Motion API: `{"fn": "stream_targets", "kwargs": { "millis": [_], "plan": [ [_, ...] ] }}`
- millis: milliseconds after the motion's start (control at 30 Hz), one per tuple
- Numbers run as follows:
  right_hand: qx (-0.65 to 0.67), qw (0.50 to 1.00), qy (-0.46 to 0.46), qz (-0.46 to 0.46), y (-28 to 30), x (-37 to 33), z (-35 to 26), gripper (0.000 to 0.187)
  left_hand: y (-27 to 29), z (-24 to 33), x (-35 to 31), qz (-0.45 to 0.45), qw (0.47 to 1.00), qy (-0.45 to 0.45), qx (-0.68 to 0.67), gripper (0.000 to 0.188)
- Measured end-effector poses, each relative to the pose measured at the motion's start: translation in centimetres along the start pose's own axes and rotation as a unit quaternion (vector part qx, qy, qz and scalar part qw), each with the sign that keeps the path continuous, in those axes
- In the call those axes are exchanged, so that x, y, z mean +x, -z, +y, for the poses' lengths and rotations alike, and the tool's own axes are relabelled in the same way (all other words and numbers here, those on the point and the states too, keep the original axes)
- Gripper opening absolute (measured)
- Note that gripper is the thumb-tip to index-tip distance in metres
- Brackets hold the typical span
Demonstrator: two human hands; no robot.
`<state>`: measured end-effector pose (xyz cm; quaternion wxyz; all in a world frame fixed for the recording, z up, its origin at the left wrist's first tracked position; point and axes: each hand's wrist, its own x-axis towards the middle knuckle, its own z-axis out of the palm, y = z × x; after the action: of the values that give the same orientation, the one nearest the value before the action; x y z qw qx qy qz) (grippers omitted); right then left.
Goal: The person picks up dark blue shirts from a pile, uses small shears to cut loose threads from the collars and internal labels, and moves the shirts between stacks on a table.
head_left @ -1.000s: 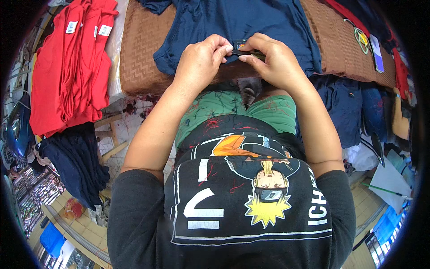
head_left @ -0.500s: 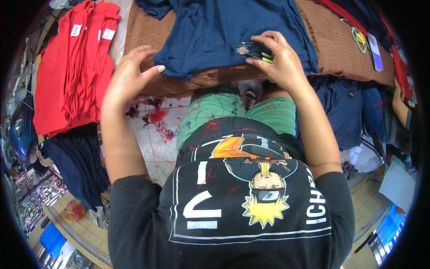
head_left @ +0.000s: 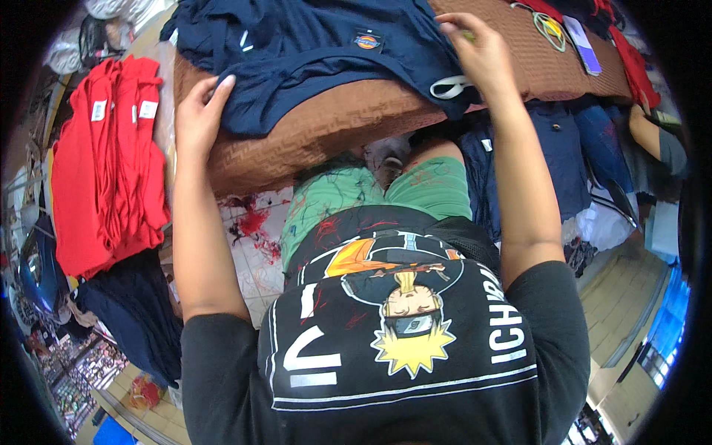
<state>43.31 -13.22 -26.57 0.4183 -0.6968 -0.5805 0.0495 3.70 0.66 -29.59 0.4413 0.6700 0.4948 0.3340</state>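
One navy-blue knit garment lies spread over a surface padded with brown zigzag-textured cloth, its near edge arching between two lowered corners. Upon that garment sits a square black label with a multicoloured emblem, and near its right corner is a white fabric loop. At the garment's left edge is the left hand, its grip closed on the fabric between thumb and fingers. At the garment's right edge is the right hand, fingers curved toward the cloth; whether its grip is closed cannot be told, and a small yellow-green piece shows by the fingers. Right of the garment lie a looped pale cord and a flat purple-and-white rectangular item, with red cloth beyond them. Left of the garment is a pile of red garments bearing white tags, above dark navy cloth. On the near side of the garment are the wearer's green shorts and printed black T-shirt, both strewn with loose threads. Farther right of the garment, another person's bare forearm shows.
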Motion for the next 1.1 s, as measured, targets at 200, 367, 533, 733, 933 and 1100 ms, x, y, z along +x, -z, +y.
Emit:
{"fn": "stream_targets", "kwargs": {
  "millis": [200, 367, 533, 733, 933, 1100],
  "plan": [
    [0.009, 0.947, -0.313, -0.073, 6.9, -3.0, -0.2, 0.038, 0.6, 1.7, -2.7, 0.019, 0.996, 0.068, -0.062, 0.034],
    [-0.053, 0.993, -0.08, -0.067, 3.7, -5.8, 1.5, 0.037, 0.5, 1.4, -2.0, 0.004, 0.982, -0.001, -0.191, 0.031],
    [0.381, 0.896, -0.195, 0.118, 7.5, -2.6, 1.7, 0.019, 0.2, 6.6, -3.9, 0.1, 0.933, -0.086, -0.335, 0.026],
    [-0.082, 0.978, -0.189, 0.012, 7.9, -1.8, 11.8, 0.038, -3.3, 1.9, -3.4, -0.054, 0.998, 0.02, 0.039, 0.039],
    [-0.071, 0.986, -0.088, 0.124, 5.7, -2.2, 3.1, 0.018, -1.7, 5.1, -4.8, 0.107, 0.981, -0.132, 0.088, 0.028],
    [0.037, 0.991, 0.123, -0.033, -1.5, -1.6, -4.9, 0.013, -5.0, 9.7, -5.7, 0.069, 0.942, -0.29, 0.156, 0.016]
  ]
}}
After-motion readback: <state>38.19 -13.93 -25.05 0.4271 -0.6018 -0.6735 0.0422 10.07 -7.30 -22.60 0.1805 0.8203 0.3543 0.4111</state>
